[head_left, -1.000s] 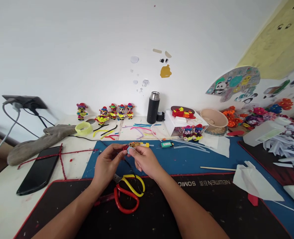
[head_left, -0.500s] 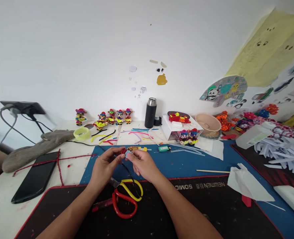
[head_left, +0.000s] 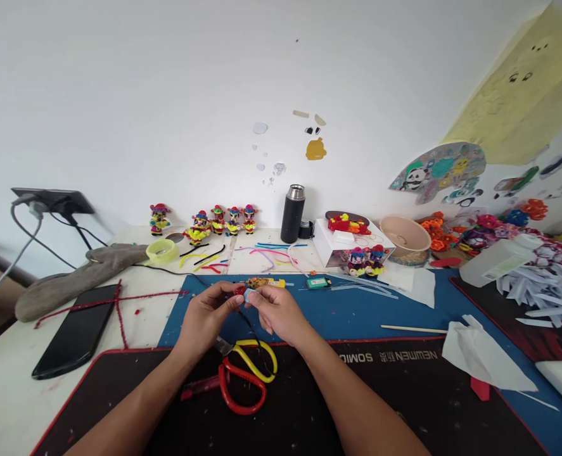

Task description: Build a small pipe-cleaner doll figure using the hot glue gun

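Above the blue mat, my left hand point(head_left: 207, 315) pinches the dark red fuzzy part point(head_left: 239, 291) of a small craft piece between thumb and fingertips. My right hand point(head_left: 281, 315) is closed on its light blue part point(head_left: 248, 294), close beside the left. Fingers cover much of the piece, so its full shape is hidden. Just behind them lies a yellow tool with a brown-speckled front point(head_left: 258, 282), partly covered. Scissors with one red and one yellow handle point(head_left: 272, 367) rest below the hands, over a red cutter-like tool point(head_left: 199, 386).
Red pipe cleaners point(head_left: 120, 316) cross a black phone-like slab point(head_left: 74, 342) at left. Several pipe-cleaner figures point(head_left: 198, 228) stand along the wall. A black flask point(head_left: 293, 215) and white box point(head_left: 325, 247) are behind. White paper point(head_left: 480, 354) and a wooden stick point(head_left: 411, 329) lie right.
The camera view has turned slightly left, so the scene sits a little further right. Both hands keep their pinch on the red and blue piece, with only slight finger movement.
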The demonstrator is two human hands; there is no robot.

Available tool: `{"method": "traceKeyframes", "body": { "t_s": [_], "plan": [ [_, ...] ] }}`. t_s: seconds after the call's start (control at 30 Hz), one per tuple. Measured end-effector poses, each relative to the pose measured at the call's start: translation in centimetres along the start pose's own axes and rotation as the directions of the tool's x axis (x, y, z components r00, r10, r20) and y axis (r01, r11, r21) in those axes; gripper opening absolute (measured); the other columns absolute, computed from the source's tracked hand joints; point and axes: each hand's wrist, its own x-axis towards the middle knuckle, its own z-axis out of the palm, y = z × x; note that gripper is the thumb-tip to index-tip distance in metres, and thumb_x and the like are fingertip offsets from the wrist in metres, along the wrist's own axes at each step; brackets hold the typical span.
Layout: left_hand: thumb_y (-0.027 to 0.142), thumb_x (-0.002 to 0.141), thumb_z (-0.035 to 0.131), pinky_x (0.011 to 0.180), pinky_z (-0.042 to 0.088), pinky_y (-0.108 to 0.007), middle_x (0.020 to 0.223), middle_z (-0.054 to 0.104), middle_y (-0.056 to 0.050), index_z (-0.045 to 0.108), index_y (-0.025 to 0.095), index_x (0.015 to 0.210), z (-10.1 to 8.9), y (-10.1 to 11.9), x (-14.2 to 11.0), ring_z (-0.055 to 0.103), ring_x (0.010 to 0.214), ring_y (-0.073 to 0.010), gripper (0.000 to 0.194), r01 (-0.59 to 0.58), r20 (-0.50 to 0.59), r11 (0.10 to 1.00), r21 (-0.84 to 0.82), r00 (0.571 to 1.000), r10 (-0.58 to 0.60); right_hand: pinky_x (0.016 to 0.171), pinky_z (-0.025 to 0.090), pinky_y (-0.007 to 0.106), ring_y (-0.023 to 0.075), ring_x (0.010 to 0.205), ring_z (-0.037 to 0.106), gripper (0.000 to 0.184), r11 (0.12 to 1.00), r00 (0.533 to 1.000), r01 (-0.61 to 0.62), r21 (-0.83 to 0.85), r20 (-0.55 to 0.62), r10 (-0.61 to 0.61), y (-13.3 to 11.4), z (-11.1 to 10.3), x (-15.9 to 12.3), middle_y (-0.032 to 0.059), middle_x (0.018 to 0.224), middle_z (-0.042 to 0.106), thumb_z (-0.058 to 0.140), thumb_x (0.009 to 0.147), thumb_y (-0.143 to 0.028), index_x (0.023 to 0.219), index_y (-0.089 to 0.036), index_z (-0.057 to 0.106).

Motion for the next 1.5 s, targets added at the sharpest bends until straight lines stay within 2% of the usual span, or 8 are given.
{"method": "traceKeyframes", "body": {
  "t_s": [0.13, 0.3, 0.43, 0.63, 0.77, 1.03, 1.23, 1.5],
  "plan": [
    [0.054, 0.076, 0.087, 0.07, 0.06, -0.034, 0.089, 0.082, -0.007, 0.081, 0.02, 0.095, 0.0, -0.2, 0.1, 0.07, 0.07, -0.0217, 0.04, -0.013, 0.0, 1.0, 0.025, 1.0, 0.013, 0.037, 0.026, 0.023, 0.0086, 0.032, 0.037, 0.05, 1.0, 1.0, -0.009, 0.0, -0.012, 0.009, 0.2, 0.1, 0.1, -0.0103, 0.042, 0.045, 0.067, 0.093, -0.069, 0.085, -0.019, 0.063],
    [0.056, 0.082, 0.08, 0.07, 0.06, -0.035, 0.092, 0.081, -0.007, 0.081, 0.021, 0.11, 0.1, -0.2, 0.2, 0.071, 0.071, -0.0222, 0.045, -0.067, -0.014, 0.992, 0.111, 0.998, 0.069, 0.038, 0.025, 0.023, 0.009, 0.033, 0.038, 0.052, 1.0, 0.999, -0.007, -0.001, -0.039, 0.007, -0.1, 0.4, 0.0, -0.0108, 0.041, 0.044, 0.065, 0.093, -0.071, 0.089, -0.019, 0.063],
    [0.052, 0.081, 0.082, 0.071, 0.061, -0.035, 0.095, 0.079, -0.006, 0.077, 0.022, 0.119, 0.1, 0.1, 0.2, 0.072, 0.077, -0.023, 0.048, -0.088, -0.055, 0.992, 0.094, 0.994, 0.094, 0.038, 0.025, 0.023, 0.009, 0.032, 0.038, 0.054, 1.0, 0.999, 0.011, 0.0, -0.049, -0.011, -0.4, 0.6, -0.1, -0.0108, 0.041, 0.044, 0.065, 0.092, -0.073, 0.087, -0.02, 0.062],
    [0.05, 0.081, 0.083, 0.073, 0.061, -0.034, 0.094, 0.078, -0.006, 0.076, 0.021, 0.097, 0.1, 0.3, 0.1, 0.072, 0.082, -0.0237, 0.034, -0.118, -0.07, 0.988, 0.101, 0.99, 0.125, 0.037, 0.027, 0.023, 0.009, 0.033, 0.038, 0.058, 1.0, 0.999, 0.003, 0.0, -0.044, -0.003, -0.4, 0.6, -0.1, -0.0109, 0.043, 0.045, 0.066, 0.089, -0.078, 0.088, -0.02, 0.062],
    [0.053, 0.079, 0.084, 0.072, 0.062, -0.034, 0.092, 0.077, -0.005, 0.074, 0.021, 0.092, 0.1, 0.1, 0.0, 0.071, 0.078, -0.0229, 0.036, -0.116, -0.081, 0.988, 0.097, 0.989, 0.124, 0.038, 0.028, 0.023, 0.0086, 0.034, 0.039, 0.056, 1.0, 0.999, 0.002, -0.025, -0.043, -0.003, 0.0, 0.4, 0.0, -0.0097, 0.046, 0.047, 0.065, 0.091, -0.075, 0.09, -0.019, 0.064],
    [0.06, 0.077, 0.083, 0.073, 0.063, -0.036, 0.091, 0.079, -0.007, 0.075, 0.021, 0.089, 0.2, -0.2, -0.1, 0.073, 0.078, -0.0244, 0.042, -0.094, -0.078, 0.99, 0.106, 0.992, 0.102, 0.037, 0.027, 0.022, 0.0091, 0.033, 0.038, 0.051, 1.0, 0.999, -0.018, -0.022, -0.039, 0.017, 0.2, 0.3, 0.1, -0.0101, 0.042, 0.044, 0.067, 0.093, -0.07, 0.085, -0.02, 0.063],
    [0.055, 0.077, 0.086, 0.074, 0.061, -0.035, 0.093, 0.078, -0.006, 0.076, 0.02, 0.089, 0.3, -0.6, -0.2, 0.072, 0.078, -0.0226, 0.038, -0.095, -0.104, 0.991, 0.093, 0.989, 0.104, 0.036, 0.026, 0.022, 0.0088, 0.032, 0.038, 0.051, 1.0, 0.999, -0.024, -0.019, -0.035, 0.024, 0.2, 0.2, 0.2, -0.0101, 0.041, 0.044, 0.067, 0.093, -0.07, 0.085, -0.02, 0.063],
    [0.055, 0.078, 0.084, 0.069, 0.061, -0.035, 0.09, 0.078, -0.005, 0.074, 0.021, 0.1, 0.6, 0.4, -0.2, 0.072, 0.075, -0.023, 0.042, -0.076, -0.098, 0.995, 0.069, 0.992, 0.082, 0.039, 0.027, 0.022, 0.0083, 0.034, 0.039, 0.055, 1.0, 0.999, 0.001, -0.022, -0.039, -0.002, -0.2, 0.4, -0.1, -0.0096, 0.046, 0.047, 0.064, 0.093, -0.073, 0.09, -0.019, 0.065]
  ]
}}
